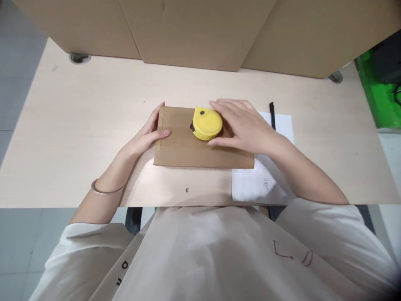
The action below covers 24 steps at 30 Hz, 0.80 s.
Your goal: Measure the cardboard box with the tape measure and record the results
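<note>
"Head view: where is the cardboard box (181, 152), and how is the left hand (147, 131) placed on it?"

"The box lies flat on the table (87, 108), in front of the person. The left hand grips its left end. The thumb lies across the top face, pointing inward; the fingers extend along the end toward the far left corner."

"State the line of the left forearm (115, 167)."

"It rises from the near left side of the box, angled inward. A thin bracelet (108, 192) encircles it."

"Locate the yellow tape measure (207, 122)."

"On top of the box, right of its middle and toward its far edge. The black tab faces the left end."

"Describe the right hand (244, 121)."

"Held over the right part of the box, palm toward the tape measure. Thumb and fingers form a wide C: fingertips at the far side of the tape measure, thumb at the near side. Whether they press on it cannot be told."

"And the right forearm (303, 171)?"

"It reaches in from the near right of the box, passing over a paper sheet (246, 188). A slim black item (272, 113) lies right of the box, beyond the forearm."
</note>
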{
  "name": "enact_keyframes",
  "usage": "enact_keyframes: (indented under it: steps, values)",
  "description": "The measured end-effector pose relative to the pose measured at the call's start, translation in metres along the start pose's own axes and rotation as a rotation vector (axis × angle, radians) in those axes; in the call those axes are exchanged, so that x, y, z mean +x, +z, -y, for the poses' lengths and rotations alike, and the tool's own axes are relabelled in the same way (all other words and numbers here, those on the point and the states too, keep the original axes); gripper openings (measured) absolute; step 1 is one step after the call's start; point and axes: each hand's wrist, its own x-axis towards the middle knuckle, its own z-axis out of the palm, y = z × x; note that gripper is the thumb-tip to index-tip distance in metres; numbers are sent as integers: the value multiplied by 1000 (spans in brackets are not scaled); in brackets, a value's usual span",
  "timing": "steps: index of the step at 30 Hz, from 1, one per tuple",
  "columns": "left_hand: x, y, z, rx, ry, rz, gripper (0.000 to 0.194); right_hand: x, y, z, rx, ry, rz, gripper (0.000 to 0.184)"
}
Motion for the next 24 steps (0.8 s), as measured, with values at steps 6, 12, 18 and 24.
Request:
enact_keyframes:
  steps: [6,12,18,24]
  values:
    - [2,-1,4,23,4,8,121,-60,-47,-64,-82,591,-216,41]
    - [6,-5,1,168,65,17,124,-92,-36,-122,-497,1010,244,42]
    - [-13,88,-50,540,289,80,94,-108,-37,-140,-305,937,127,44]
    - [-45,214,-78,896,487,313,76,-116,-44,-149,400,793,-226,53]
